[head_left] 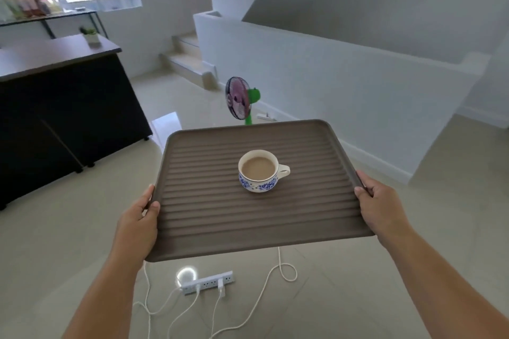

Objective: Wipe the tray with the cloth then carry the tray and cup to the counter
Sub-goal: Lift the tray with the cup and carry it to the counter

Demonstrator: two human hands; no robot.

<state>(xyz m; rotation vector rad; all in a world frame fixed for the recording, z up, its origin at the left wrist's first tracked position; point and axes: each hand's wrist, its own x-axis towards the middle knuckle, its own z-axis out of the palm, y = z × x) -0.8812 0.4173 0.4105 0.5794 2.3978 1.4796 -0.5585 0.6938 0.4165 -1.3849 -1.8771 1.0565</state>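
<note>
One dark desk (55,55) stands off to the left, well apart from the person, with a small potted plant (89,33) on its top. One brown ridged tray (248,217) is held in the air over the floor, tilted slightly down to the left. It looks stiff and light, best gripped at its two side rims, as now: the left hand (137,226) is clamped on the left rim and the right hand (382,209) on the right rim. One blue-patterned cup (260,170) stands upright near the tray's middle, nearly full of milky drink. It is likely fragile and could slide or spill, though the ridges may help. One fan (239,98), one power strip (208,282).
</note>
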